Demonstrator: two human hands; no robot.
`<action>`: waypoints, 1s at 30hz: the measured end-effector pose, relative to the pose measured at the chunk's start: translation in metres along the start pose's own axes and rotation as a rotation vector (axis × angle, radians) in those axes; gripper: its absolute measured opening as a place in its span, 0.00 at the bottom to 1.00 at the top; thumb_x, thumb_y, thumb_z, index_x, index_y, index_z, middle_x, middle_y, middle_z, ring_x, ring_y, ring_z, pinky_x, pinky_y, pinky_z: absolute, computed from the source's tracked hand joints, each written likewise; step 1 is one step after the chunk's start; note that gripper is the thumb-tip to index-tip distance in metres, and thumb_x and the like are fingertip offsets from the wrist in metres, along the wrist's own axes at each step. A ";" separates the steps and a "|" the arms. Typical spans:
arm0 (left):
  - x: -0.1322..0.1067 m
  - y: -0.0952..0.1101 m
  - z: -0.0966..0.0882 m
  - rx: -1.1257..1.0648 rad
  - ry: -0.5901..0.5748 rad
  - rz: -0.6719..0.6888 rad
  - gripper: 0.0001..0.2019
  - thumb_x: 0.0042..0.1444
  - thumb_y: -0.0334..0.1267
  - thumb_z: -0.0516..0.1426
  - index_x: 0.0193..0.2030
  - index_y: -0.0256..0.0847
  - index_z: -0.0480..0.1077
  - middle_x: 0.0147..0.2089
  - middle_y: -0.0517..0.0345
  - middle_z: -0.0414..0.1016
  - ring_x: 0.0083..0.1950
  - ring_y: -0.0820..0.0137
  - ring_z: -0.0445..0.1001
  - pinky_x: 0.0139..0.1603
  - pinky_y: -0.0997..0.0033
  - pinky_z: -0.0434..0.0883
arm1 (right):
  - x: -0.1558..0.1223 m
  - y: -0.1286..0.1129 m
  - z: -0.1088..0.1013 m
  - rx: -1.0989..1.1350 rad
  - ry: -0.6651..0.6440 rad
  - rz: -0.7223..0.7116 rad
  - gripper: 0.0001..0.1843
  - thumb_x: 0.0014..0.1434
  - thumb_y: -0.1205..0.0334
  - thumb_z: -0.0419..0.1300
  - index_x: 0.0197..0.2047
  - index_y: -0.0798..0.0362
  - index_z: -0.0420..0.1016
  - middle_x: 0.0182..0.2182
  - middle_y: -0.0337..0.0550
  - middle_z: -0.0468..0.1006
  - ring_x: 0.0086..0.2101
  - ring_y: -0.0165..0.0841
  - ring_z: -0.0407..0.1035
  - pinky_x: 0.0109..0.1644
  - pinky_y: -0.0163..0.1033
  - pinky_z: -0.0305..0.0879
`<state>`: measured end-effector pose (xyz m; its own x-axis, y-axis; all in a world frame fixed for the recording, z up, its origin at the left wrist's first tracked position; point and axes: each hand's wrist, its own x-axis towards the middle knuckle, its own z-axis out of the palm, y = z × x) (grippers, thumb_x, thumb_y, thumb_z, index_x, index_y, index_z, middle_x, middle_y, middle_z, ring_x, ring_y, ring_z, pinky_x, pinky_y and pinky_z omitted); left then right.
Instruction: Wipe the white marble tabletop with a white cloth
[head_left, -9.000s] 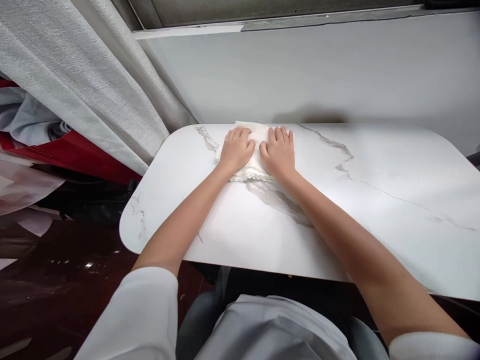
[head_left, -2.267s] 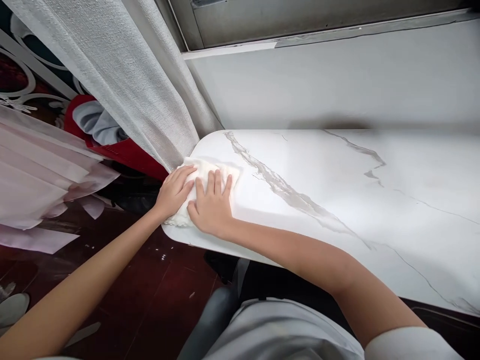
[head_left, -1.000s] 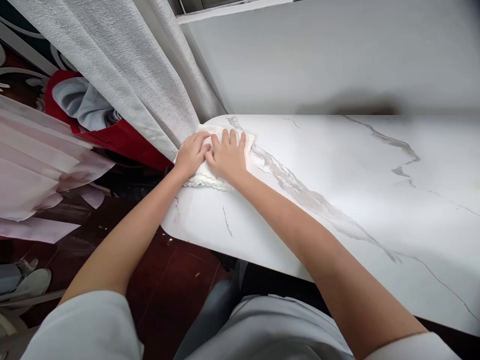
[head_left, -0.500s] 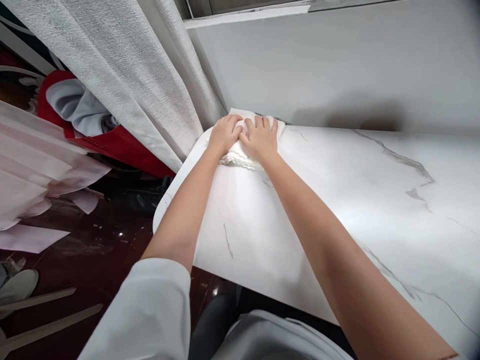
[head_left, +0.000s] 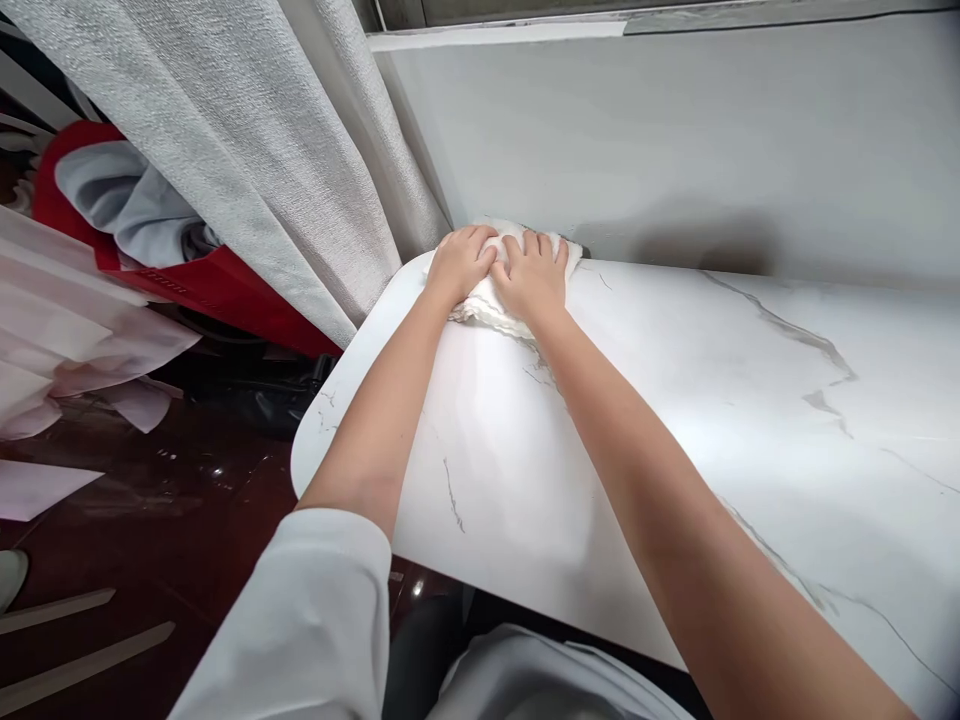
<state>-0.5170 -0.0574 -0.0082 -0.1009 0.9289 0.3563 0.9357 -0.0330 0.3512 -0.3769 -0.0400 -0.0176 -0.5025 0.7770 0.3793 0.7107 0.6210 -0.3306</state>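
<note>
A folded white cloth lies at the far left corner of the white marble-patterned table, close to the wall. My left hand presses on its left part, fingers close together and bent over the fabric. Beside it, my right hand grips the cloth's right part with fingers spread and curled onto it. The two thumbs nearly meet over the cloth. Both arms reach forward across the tabletop, and the palms hide much of the cloth.
A grey wall runs along the table's far edge. Light grey curtains hang at the left corner. Beyond them are a red bag with grey fabric in it and sheer pink fabric. The dark red floor is shiny.
Both hands and the cloth have shifted slightly to the right along the table's far edge. The view has moved a little too.
</note>
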 end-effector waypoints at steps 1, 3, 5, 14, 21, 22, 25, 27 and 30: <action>-0.001 0.000 0.000 -0.001 0.006 0.008 0.19 0.62 0.37 0.46 0.55 0.43 0.71 0.58 0.53 0.74 0.62 0.56 0.68 0.66 0.54 0.58 | -0.001 0.000 0.000 0.002 0.006 0.003 0.27 0.70 0.57 0.38 0.63 0.57 0.65 0.63 0.60 0.63 0.63 0.49 0.54 0.66 0.67 0.36; -0.003 0.002 0.000 -0.001 0.012 0.016 0.18 0.62 0.37 0.47 0.55 0.43 0.71 0.58 0.53 0.74 0.61 0.58 0.68 0.66 0.55 0.59 | -0.006 -0.001 -0.002 -0.006 0.007 0.020 0.26 0.69 0.58 0.39 0.63 0.57 0.65 0.64 0.60 0.62 0.64 0.49 0.53 0.66 0.67 0.35; -0.006 0.007 -0.001 -0.002 0.011 0.011 0.18 0.61 0.37 0.47 0.54 0.43 0.70 0.58 0.53 0.74 0.61 0.58 0.68 0.66 0.55 0.59 | -0.011 -0.004 -0.007 -0.021 -0.002 0.042 0.26 0.69 0.59 0.41 0.63 0.58 0.65 0.65 0.59 0.62 0.64 0.50 0.52 0.67 0.66 0.35; -0.059 0.033 -0.016 -0.019 -0.011 -0.026 0.20 0.63 0.39 0.47 0.58 0.42 0.68 0.62 0.54 0.71 0.65 0.59 0.64 0.69 0.55 0.56 | -0.055 -0.011 -0.032 -0.018 -0.048 0.006 0.25 0.68 0.59 0.44 0.64 0.56 0.65 0.66 0.56 0.61 0.65 0.48 0.51 0.69 0.62 0.38; -0.116 0.057 -0.036 0.024 -0.060 0.001 0.21 0.63 0.40 0.45 0.60 0.43 0.67 0.65 0.54 0.68 0.68 0.62 0.62 0.71 0.55 0.54 | -0.113 -0.035 -0.048 -0.033 -0.040 0.017 0.26 0.68 0.58 0.46 0.66 0.59 0.63 0.66 0.59 0.60 0.66 0.52 0.50 0.69 0.62 0.38; -0.126 0.061 -0.038 0.039 -0.061 0.002 0.21 0.64 0.40 0.45 0.60 0.42 0.67 0.66 0.53 0.68 0.68 0.61 0.61 0.71 0.55 0.54 | -0.123 -0.037 -0.051 -0.038 -0.047 -0.001 0.26 0.69 0.58 0.45 0.66 0.59 0.63 0.66 0.59 0.60 0.66 0.52 0.50 0.69 0.62 0.38; -0.163 0.078 -0.046 0.092 -0.052 -0.024 0.23 0.65 0.41 0.43 0.62 0.38 0.66 0.67 0.48 0.66 0.70 0.59 0.59 0.72 0.53 0.53 | -0.151 -0.042 -0.063 -0.045 -0.074 -0.079 0.26 0.69 0.57 0.45 0.66 0.57 0.63 0.66 0.58 0.60 0.66 0.52 0.51 0.69 0.62 0.39; -0.188 0.091 -0.051 0.124 -0.034 -0.050 0.24 0.66 0.42 0.42 0.63 0.36 0.65 0.67 0.45 0.65 0.71 0.57 0.59 0.73 0.51 0.52 | -0.171 -0.045 -0.072 -0.045 -0.086 -0.126 0.27 0.70 0.56 0.44 0.67 0.57 0.62 0.66 0.59 0.60 0.66 0.53 0.51 0.69 0.63 0.39; -0.220 0.109 -0.056 0.161 -0.004 -0.057 0.24 0.67 0.42 0.41 0.63 0.36 0.65 0.67 0.44 0.66 0.71 0.56 0.59 0.72 0.50 0.53 | -0.197 -0.047 -0.084 -0.049 -0.091 -0.184 0.27 0.70 0.56 0.44 0.67 0.57 0.62 0.67 0.60 0.60 0.66 0.53 0.51 0.69 0.63 0.40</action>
<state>-0.4118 -0.2861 -0.0004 -0.1543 0.9291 0.3362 0.9707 0.0791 0.2269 -0.2700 -0.2312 -0.0047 -0.6671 0.6583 0.3488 0.6246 0.7494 -0.2197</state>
